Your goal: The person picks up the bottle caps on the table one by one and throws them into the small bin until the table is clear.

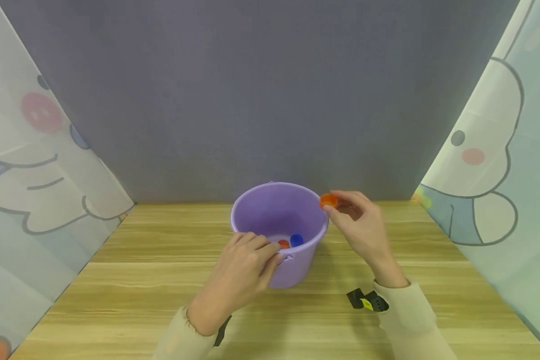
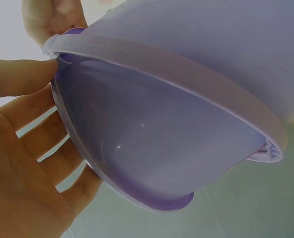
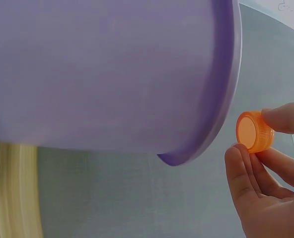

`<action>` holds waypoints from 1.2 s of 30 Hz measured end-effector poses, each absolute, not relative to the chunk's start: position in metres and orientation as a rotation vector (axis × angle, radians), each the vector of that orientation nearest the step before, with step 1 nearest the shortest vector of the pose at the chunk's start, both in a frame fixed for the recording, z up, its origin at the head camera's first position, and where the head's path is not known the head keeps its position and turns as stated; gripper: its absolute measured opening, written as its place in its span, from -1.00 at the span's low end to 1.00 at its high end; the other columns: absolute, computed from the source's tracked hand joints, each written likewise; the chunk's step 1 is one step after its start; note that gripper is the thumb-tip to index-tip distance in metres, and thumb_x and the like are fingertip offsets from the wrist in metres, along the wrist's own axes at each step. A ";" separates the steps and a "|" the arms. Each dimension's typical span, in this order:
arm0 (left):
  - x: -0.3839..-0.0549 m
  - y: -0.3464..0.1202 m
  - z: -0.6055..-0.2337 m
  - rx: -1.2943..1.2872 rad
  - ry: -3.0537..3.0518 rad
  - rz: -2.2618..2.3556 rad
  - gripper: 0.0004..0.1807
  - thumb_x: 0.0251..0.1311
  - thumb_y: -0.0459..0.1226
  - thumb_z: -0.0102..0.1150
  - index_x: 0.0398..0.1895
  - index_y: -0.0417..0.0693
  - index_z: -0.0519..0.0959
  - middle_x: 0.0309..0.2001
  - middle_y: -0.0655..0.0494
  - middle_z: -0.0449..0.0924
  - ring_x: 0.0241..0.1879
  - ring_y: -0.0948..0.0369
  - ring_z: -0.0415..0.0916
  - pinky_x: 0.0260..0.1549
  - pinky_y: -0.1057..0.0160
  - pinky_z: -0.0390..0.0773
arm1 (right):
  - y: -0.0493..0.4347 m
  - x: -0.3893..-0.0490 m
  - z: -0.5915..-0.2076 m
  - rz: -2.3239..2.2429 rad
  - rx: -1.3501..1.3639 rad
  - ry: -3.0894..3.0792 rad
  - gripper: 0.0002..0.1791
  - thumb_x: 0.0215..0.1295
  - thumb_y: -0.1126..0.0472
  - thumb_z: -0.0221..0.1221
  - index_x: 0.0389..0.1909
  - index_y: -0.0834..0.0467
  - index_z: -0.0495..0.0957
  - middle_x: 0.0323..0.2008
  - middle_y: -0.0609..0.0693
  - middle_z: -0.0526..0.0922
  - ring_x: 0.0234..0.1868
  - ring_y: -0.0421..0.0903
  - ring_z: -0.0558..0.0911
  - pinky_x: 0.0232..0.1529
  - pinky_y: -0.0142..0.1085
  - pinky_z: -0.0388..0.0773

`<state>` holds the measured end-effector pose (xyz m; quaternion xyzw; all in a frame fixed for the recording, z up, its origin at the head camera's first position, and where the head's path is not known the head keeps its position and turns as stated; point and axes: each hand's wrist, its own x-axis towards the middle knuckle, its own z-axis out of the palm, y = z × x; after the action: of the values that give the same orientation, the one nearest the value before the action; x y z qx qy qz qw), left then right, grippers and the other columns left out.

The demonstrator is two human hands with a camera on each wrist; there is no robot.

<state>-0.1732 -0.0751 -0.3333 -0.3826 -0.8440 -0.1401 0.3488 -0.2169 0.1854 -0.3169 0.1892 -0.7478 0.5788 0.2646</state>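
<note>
A purple bucket stands upright on the table, its mouth facing up. My left hand grips the near rim, thumb on one side and fingers on the other, as the left wrist view shows at the bucket's rim. Beside the right part of the rim, my right hand pinches an orange bottle cap between thumb and fingers. On the bucket's floor lie a blue cap and a red-orange piece, the latter partly hidden by the left hand and rim.
The wood-grain table carries the bucket near its far edge. A grey wall panel rises behind it. Cartoon-print curtains flank both sides. Black straps show by the right wrist.
</note>
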 end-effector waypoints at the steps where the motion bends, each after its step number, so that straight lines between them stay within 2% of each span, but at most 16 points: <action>1: -0.173 -0.075 -0.333 -0.993 -2.188 -0.366 -0.92 0.28 -0.18 0.32 -0.33 0.04 0.70 -0.39 0.24 0.63 -0.35 0.19 0.53 -0.17 0.14 0.54 | 0.185 -0.217 -0.317 1.566 0.514 -2.019 -0.62 0.21 0.45 0.37 0.06 0.41 0.62 -0.09 0.19 0.63 -0.13 -0.16 0.66 0.00 -0.45 0.59; 13: -0.173 -0.076 -0.333 -0.988 -2.193 -0.372 -0.91 0.29 -0.18 0.31 -0.35 0.06 0.68 -0.40 0.25 0.60 -0.35 0.19 0.52 -0.15 0.14 0.54 | 0.174 -0.217 -0.315 1.583 0.544 -2.039 -0.64 0.20 0.47 0.36 0.03 0.41 0.63 -0.11 0.22 0.64 -0.15 -0.15 0.66 -0.01 -0.44 0.60; 26: -0.173 -0.074 -0.331 -0.993 -2.196 -0.367 -0.92 0.30 -0.17 0.31 -0.33 0.07 0.68 -0.40 0.25 0.61 -0.35 0.19 0.52 -0.16 0.14 0.53 | 0.168 -0.220 -0.307 1.519 0.587 -2.106 -0.64 0.23 0.40 0.37 0.05 0.38 0.64 -0.10 0.18 0.65 -0.15 -0.12 0.66 0.00 -0.41 0.61; 36: -0.173 -0.075 -0.332 -0.989 -2.197 -0.362 -0.91 0.29 -0.18 0.31 -0.34 0.05 0.68 -0.39 0.24 0.62 -0.36 0.19 0.51 -0.18 0.15 0.53 | 0.159 -0.225 -0.301 1.428 0.606 -2.180 -0.66 0.22 0.27 0.43 0.00 0.28 0.69 -0.09 0.06 0.67 -0.14 -0.10 0.67 -0.05 -0.36 0.64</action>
<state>-0.1727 -0.0747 -0.3325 -0.3808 -0.8464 -0.1395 0.3452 -0.2248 0.1586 -0.3010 0.2205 -0.7928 0.5192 0.2310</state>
